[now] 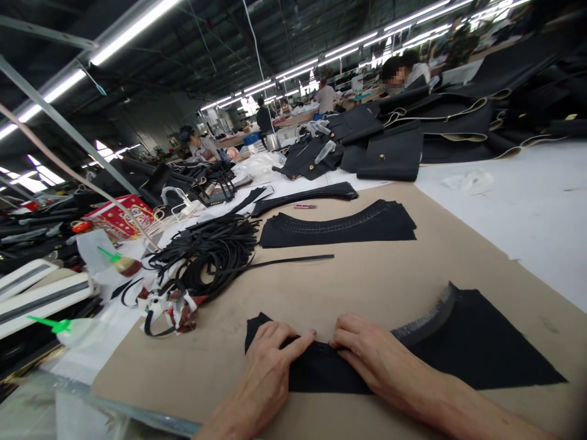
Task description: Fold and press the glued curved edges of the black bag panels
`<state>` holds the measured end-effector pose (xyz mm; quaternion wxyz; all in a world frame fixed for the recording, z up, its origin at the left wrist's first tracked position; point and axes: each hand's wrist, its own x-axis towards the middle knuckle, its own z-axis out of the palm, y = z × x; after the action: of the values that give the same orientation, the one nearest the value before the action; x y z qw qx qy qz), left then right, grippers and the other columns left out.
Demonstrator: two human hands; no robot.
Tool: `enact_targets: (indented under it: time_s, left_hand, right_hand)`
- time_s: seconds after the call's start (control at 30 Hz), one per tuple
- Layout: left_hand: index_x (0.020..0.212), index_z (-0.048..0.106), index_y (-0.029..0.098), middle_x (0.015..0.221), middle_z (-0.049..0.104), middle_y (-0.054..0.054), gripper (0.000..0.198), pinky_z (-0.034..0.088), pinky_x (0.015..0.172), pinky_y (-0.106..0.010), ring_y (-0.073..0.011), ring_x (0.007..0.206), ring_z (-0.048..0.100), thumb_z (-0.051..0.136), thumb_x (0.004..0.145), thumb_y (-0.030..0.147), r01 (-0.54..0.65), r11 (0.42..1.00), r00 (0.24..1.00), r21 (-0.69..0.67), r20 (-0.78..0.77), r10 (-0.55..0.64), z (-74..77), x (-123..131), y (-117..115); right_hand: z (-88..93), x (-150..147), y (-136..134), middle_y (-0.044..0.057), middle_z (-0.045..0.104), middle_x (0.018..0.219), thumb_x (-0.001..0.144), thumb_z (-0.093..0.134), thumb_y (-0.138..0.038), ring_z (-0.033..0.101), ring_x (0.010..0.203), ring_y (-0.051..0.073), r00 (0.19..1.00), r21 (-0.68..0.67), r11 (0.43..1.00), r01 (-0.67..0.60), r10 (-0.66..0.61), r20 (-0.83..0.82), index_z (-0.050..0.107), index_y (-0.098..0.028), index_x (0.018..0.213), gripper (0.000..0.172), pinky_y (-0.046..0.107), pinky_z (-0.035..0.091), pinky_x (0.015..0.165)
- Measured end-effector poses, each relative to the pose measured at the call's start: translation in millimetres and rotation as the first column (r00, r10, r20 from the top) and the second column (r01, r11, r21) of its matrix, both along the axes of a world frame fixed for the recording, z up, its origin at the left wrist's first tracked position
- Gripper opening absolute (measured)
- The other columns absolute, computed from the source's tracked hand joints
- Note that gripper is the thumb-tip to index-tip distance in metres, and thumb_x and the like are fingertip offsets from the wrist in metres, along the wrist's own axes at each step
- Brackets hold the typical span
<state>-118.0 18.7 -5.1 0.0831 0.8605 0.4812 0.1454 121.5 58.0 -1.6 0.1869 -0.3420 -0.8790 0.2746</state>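
A black cut fabric piece (477,348) with a curved, glue-streaked upper edge lies on the brown cardboard sheet (380,281) in front of me. My left hand (268,360) rests on its left end, fingers pressed together along the top edge. My right hand (367,351) lies beside it on the same edge, fingers curled and pressing down. The fingertips of both hands nearly meet at the middle of the edge.
A stack of similar black pieces (339,226) lies farther back, a pile of black strips (206,256) to the left, and glue bottles with green tips (68,327) at the left edge. Black bags (389,153) crowd the far table. Other people work in the background.
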Motion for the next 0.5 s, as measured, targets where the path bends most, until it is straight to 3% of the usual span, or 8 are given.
enact_targets:
  time_s: [0.1,0.3,0.5]
  left_hand:
    - [0.127,0.057,0.034,0.108,0.059,-0.006,0.051,0.046,0.091,-0.046,-0.0223,0.098,0.054,0.039,0.088,0.006,-0.002,0.998,1.0,0.063,-0.009,0.003,-1.9,10,-3]
    - [0.131,0.053,0.016,0.118,0.06,-0.012,0.05,0.047,0.096,-0.043,-0.0233,0.109,0.052,0.035,0.086,0.003,0.096,0.979,0.994,0.178,0.031,-0.103,-19.8,14,-6]
    - [0.124,0.057,0.017,0.109,0.064,-0.009,0.043,0.051,0.09,-0.036,-0.0194,0.101,0.057,0.036,0.089,0.004,0.012,0.994,0.982,0.106,0.188,-0.032,-15.2,21,-5]
  right_hand:
    - [-0.3,-1,0,0.003,0.056,0.091,0.092,0.045,-0.006,0.052,0.087,0.018,1.0,0.018,1.0,0.002,-0.002,-0.004,0.061,-0.019,0.087,0.022,0.03,0.042,0.08]
    - [-2.6,1,-3,0.002,0.057,0.091,0.094,0.047,-0.009,0.051,0.088,0.019,1.0,0.093,0.996,-0.012,0.011,0.015,0.06,-0.018,0.087,0.017,0.033,0.039,0.083]
    - [-2.4,1,0,0.002,0.055,0.092,0.091,0.052,-0.007,0.05,0.087,0.018,0.999,0.052,0.998,0.043,-0.044,0.027,0.058,-0.019,0.086,0.015,0.032,0.039,0.081]
